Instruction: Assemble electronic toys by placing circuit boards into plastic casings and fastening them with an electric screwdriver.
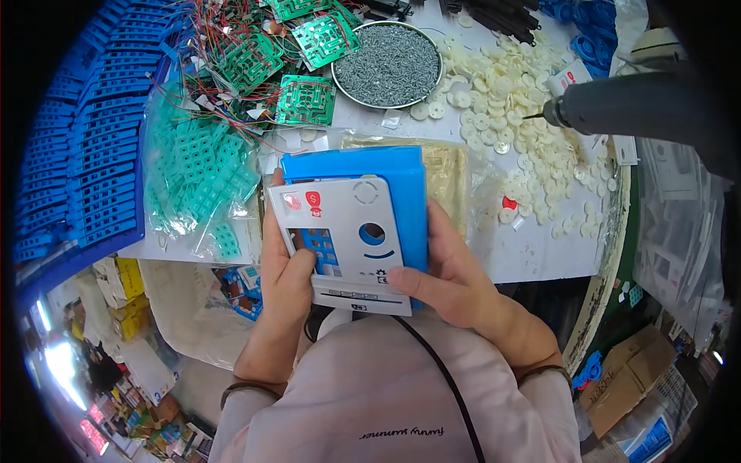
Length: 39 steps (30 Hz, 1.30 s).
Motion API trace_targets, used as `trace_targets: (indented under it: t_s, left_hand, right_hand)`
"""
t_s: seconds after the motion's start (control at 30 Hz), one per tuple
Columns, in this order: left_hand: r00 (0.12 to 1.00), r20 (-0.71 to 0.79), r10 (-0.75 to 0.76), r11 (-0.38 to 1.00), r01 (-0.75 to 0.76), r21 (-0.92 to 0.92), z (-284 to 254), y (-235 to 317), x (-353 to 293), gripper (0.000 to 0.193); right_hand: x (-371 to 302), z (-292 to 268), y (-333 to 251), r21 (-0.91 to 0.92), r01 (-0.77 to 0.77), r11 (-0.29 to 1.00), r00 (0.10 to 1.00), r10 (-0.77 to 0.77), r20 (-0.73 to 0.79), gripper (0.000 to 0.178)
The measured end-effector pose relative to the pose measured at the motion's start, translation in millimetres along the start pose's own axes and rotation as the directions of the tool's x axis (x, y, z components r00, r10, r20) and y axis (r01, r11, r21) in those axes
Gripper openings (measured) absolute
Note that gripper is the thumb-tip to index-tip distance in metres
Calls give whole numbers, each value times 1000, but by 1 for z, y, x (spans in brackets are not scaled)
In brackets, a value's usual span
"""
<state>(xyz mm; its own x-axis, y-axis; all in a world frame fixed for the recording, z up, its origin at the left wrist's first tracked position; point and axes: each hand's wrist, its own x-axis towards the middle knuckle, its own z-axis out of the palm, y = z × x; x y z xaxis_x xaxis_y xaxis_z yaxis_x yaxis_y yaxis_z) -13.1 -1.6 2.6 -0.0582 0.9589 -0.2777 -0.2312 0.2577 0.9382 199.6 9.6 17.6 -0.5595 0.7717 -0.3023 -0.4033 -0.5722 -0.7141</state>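
In front of my chest I hold a white printed panel (349, 202) against a blue plastic casing (411, 171). The panel sits slightly askew, so the casing shows past its top and right edges. My left hand (287, 266) closes round the left side, with its thumb at the panel's cut-out window. At the right edge my right hand (455, 278) grips both pieces; its thumb presses the panel's lower right part and its fingers go behind the casing. Whether the two pieces are joined cannot be seen.
A round tray (438, 54) of screws stands beyond, beside wired green circuit boards (305, 100) and bagged teal keypads (204, 174). Cream discs (494, 108) lie scattered at right, under a power screwdriver (602, 104). Blue casings (100, 147) are stacked at far left.
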Motion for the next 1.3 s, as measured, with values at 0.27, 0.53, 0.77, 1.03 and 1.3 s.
trace_targets:
  t_s: [0.27,0.53,0.77,1.03,1.3]
  left_hand:
    - [1000,-1,-9,987,9,159,-3,13,-9,85]
    - [993,-42,111,991,-107,80,-13,-5,4,63]
    - [989,-57,135,990,-132,47,-13,-3,8,61]
    - [991,-66,117,993,-116,21,-21,3,8,58]
    - [979,-132,152,988,-154,-6,-19,-4,6,59]
  right_hand:
    - [8,-10,8,146,11,989,1000,-11,0,73]
    - [14,-11,13,79,74,994,995,-69,-68,72]
    - [2,-16,1,86,-166,982,986,164,22,88]
    - [-2,-20,13,50,97,994,969,-106,223,80]
    - [-5,-13,17,-95,105,990,984,-90,154,78]
